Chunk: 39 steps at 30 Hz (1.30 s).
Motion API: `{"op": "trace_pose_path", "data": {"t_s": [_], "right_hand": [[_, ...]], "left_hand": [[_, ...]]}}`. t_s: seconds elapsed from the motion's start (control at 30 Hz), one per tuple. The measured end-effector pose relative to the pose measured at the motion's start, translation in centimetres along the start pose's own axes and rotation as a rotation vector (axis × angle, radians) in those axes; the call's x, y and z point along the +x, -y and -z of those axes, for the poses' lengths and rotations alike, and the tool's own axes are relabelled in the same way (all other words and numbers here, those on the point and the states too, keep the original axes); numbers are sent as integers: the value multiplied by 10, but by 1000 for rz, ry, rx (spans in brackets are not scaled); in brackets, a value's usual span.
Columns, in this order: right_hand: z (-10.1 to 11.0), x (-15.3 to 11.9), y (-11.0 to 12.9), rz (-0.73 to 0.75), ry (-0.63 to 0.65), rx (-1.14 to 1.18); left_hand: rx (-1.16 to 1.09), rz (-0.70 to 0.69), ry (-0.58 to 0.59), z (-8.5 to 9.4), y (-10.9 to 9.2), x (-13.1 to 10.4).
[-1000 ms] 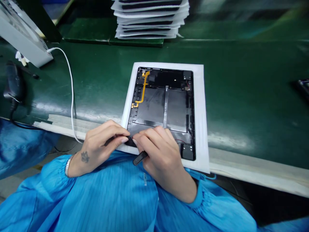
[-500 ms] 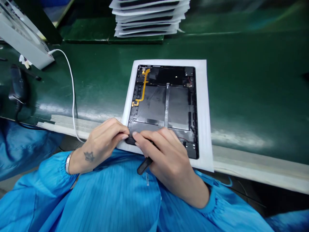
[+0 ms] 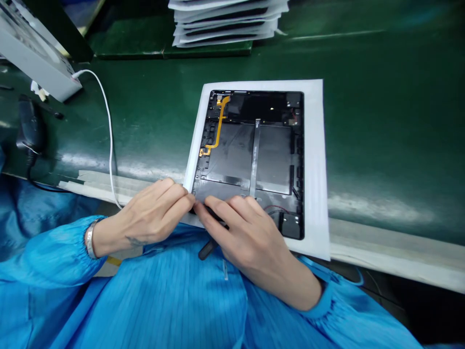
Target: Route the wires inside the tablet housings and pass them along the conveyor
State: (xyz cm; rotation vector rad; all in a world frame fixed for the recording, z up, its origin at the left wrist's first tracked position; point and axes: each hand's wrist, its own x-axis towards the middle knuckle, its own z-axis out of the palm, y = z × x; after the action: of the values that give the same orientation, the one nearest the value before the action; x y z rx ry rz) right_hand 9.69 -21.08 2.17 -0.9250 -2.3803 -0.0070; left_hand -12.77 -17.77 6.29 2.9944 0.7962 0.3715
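An opened tablet (image 3: pixel 273 155) lies on a white foam sheet (image 3: pixel 315 169), its batteries and an orange flex cable (image 3: pixel 220 123) exposed. My left hand (image 3: pixel 156 213) is closed at the tablet's near left corner, fingertips pressed together; whatever they pinch is hidden. Bent over the near edge, my right hand (image 3: pixel 247 237) grips a slim black tool (image 3: pixel 208 249), whose dark end sticks out below the fingers. The thumb and fingertips of the right hand almost meet those of the left. The tool's other end is hidden under the hand.
A stack of white sheets (image 3: pixel 228 24) stands on a green board (image 3: pixel 134 41) at the back. To the left are a white box-like device (image 3: pixel 43 58) with a white cable (image 3: pixel 107 116), and a black corded object (image 3: pixel 31 126). Pale tape (image 3: pixel 363 237) lines the bench's front edge.
My left hand has rolled over, its back now turned more upward. The right hand has shifted slightly left against the tablet, closer to the left fingertips. The tool's exposed end has also moved left.
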Motion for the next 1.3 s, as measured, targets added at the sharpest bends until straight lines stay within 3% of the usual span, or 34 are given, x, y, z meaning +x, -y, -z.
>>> {"op": "trace_pose_path", "data": {"t_s": [0.17, 0.33, 0.5, 0.6, 0.7, 0.8, 0.93, 1.07, 1.3], "right_hand": [[2, 0, -1, 43, 17, -17], [-1, -2, -2, 64, 21, -24], [1, 0, -2, 37, 29, 35], [12, 3, -2, -36, 24, 99], [24, 8, 0, -82, -6, 6], [31, 8, 3, -75, 0, -67], [26, 1, 6, -99, 69, 10], [13, -6, 7, -130, -1, 38], [5, -1, 5, -104, 41, -42]], "left_hand": [[-107, 98, -184, -14, -1, -22], [-77, 66, -235, -25, -6, -32], [72, -61, -185, -20, -7, -26], [184, -95, -116, -11, -9, -21], [207, -113, -102, -5, -10, -17], [42, -21, -134, -8, -6, -16], [-154, 153, -158, -25, 8, -16], [-229, 148, -95, -39, 15, -17], [-245, 187, -129, -37, 9, -15]]}}
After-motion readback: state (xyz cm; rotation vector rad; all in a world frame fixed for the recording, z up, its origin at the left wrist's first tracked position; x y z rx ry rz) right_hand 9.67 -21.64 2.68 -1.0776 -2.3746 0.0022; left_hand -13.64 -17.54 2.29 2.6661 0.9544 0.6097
